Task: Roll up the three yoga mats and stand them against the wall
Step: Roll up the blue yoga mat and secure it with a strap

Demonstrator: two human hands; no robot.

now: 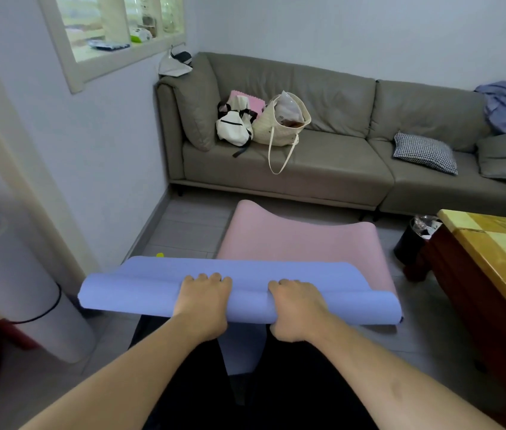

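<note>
Second mat in hand: left hand (203, 301) and right hand (296, 308) grip the near rolled edge of the blue mat (140, 290) lying over the pink mat (301, 240), grey roll (12, 283) standing at left wall; next, even forward rolling seems required

The blue yoga mat (140, 290) lies crosswise, partly rolled, atop the pink yoga mat (301, 240), which lies flat on the floor (its far corners curl up). A grey rolled mat (12, 280), banded, stands leaning at the left wall.
</note>
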